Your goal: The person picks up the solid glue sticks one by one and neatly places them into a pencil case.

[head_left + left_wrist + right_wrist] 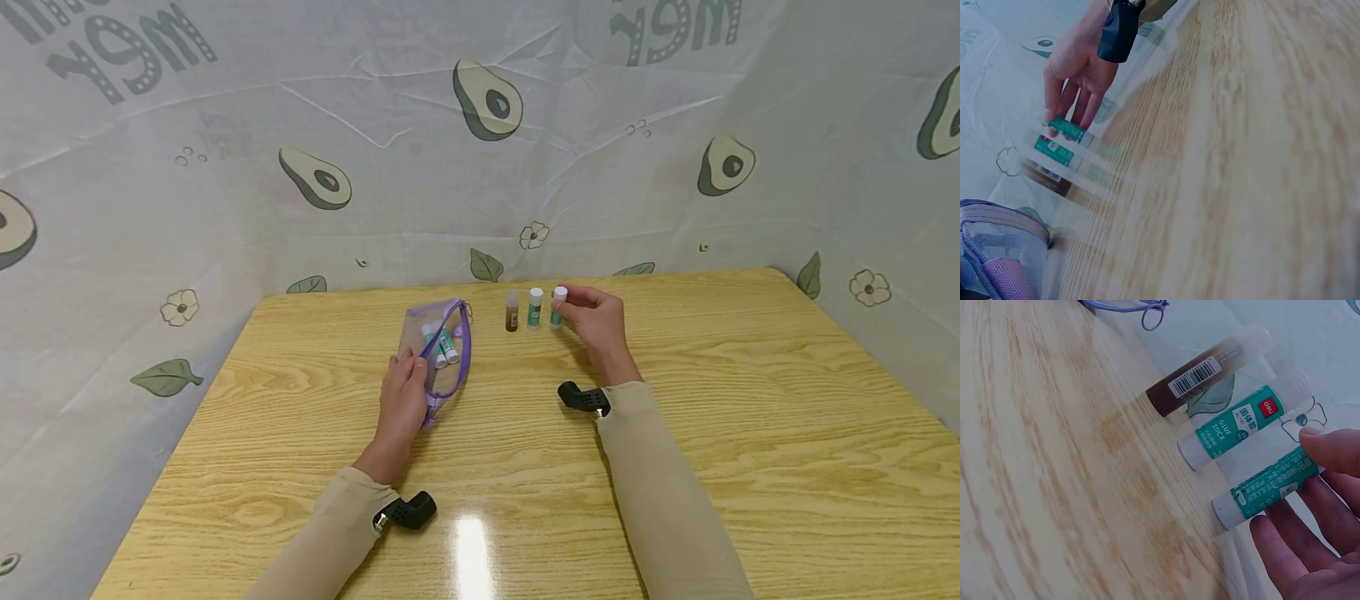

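Note:
My right hand (600, 323) pinches a green-and-white glue stick (1266, 490) near its white cap, thumb on one side and fingers on the other. The stick stands upright, its base at the tabletop. To its left a second green glue stick (1235, 428) and a brown tube with a clear cap and barcode label (1194, 378) stand upright in a row. My left hand (403, 396) grips the near side of a mesh pouch with purple zipper edging (465, 354). The pouch gapes, and more glue sticks (447, 343) lie inside it.
The wood-grain table (517, 467) runs back to a hanging sheet printed with avocados (405, 242). A black wrist-camera mount (412, 510) sits on the left sleeve, another black mount (581, 398) on the right.

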Action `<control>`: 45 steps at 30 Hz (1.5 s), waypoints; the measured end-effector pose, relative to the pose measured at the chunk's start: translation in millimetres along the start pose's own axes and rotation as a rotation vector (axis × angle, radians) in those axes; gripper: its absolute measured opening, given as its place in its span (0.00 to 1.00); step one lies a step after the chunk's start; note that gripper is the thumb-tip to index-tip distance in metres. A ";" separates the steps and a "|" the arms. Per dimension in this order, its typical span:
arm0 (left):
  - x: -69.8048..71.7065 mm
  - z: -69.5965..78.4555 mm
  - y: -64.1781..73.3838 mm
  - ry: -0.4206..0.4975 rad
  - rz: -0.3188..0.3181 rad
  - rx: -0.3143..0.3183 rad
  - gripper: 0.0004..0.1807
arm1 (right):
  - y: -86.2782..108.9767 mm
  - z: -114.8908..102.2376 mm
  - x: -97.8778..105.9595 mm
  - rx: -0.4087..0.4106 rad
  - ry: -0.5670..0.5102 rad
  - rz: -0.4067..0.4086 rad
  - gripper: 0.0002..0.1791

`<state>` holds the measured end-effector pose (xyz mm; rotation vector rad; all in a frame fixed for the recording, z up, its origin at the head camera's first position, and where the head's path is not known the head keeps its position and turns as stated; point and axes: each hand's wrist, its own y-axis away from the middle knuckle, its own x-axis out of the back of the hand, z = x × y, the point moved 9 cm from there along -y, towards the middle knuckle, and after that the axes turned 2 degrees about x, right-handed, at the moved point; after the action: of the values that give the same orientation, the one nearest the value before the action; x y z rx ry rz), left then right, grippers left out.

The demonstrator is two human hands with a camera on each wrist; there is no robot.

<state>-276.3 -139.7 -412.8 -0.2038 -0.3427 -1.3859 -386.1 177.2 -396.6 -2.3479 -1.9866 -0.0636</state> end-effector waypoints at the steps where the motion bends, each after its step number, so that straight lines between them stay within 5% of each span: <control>1: -0.1 0.0 -0.1 0.002 -0.001 -0.002 0.24 | 0.2 0.8 -0.2 -0.006 0.000 -0.001 0.23; 30: -0.1 -5.1 -0.4 -0.004 -0.006 0.014 0.28 | 1.6 -4.4 2.8 0.011 -0.019 0.031 0.24; 45: -1.2 -4.5 -0.9 -0.010 0.002 0.023 0.25 | 1.3 -25.0 6.6 0.097 -0.075 0.057 0.24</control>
<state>-276.8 -140.3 -417.5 -0.1919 -0.3663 -1.3791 -383.5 181.6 -371.2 -2.3770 -1.9071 0.1229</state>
